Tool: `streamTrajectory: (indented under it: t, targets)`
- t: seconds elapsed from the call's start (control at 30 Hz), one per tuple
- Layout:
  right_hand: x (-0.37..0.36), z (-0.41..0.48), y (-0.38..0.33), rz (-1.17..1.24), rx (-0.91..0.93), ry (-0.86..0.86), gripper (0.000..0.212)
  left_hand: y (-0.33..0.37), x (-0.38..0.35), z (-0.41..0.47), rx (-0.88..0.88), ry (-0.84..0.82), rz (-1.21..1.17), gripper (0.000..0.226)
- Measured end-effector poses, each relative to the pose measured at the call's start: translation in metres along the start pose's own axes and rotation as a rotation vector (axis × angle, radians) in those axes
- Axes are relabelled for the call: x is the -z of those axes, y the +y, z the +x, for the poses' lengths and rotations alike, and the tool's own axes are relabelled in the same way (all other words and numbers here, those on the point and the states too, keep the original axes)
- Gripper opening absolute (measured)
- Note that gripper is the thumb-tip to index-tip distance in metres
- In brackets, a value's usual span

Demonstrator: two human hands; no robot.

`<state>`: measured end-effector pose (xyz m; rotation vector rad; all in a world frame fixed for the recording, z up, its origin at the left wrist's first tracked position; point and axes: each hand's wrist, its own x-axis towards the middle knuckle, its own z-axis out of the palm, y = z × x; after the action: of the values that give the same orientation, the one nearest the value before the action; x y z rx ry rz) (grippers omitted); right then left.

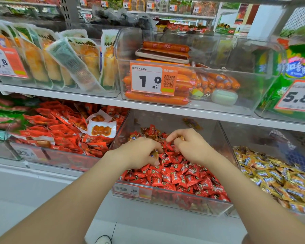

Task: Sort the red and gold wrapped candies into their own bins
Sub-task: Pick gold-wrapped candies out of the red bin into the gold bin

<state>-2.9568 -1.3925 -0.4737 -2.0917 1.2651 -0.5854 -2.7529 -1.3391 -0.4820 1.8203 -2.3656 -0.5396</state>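
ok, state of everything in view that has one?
red bin, nearly full of red candies, gold strays at back
gold bin, part full of gold candies
left hand, in red bin, fingers curled round a gold-brown candy
right hand, in red bin, fingers pinching a gold candy
phone, lying flat on sausages
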Motion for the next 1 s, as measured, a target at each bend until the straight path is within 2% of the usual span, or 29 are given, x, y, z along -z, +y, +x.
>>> streamTrajectory:
  t: [0.1,0.27,0.4,0.57,0.67,0.8,0.93,1.0]
  targets:
    - [-0.001,0.003,-0.002,-0.013,-0.036,0.06,0.03,-0.002,-0.001,0.005,0.017,0.013,0.101,0.048]
    - [-0.006,0.008,0.001,0.011,-0.04,0.031,0.032,-0.002,-0.01,0.013,0.067,0.038,0.224,0.037]
    - [-0.009,0.009,0.007,-0.035,0.001,-0.057,0.03,-0.008,-0.003,0.008,0.059,0.082,0.081,0.031]
    - [-0.014,0.022,0.003,-0.263,0.051,0.053,0.024,-0.018,0.005,-0.011,0.073,0.136,-0.114,0.029]
    - [-0.025,0.029,-0.008,-0.471,0.125,-0.026,0.022,-0.023,0.005,-0.013,0.103,0.199,-0.152,0.022]
    - [-0.038,0.041,-0.016,-0.708,0.081,-0.227,0.055,-0.025,0.0,-0.012,0.114,0.225,-0.162,0.006]
    - [-0.046,0.052,-0.015,-0.688,0.039,-0.264,0.054,-0.021,-0.003,-0.007,0.152,0.258,-0.117,0.004]
    - [-0.045,0.058,-0.01,-0.597,0.045,-0.26,0.043,-0.02,-0.004,-0.003,0.164,0.266,-0.084,0.018]
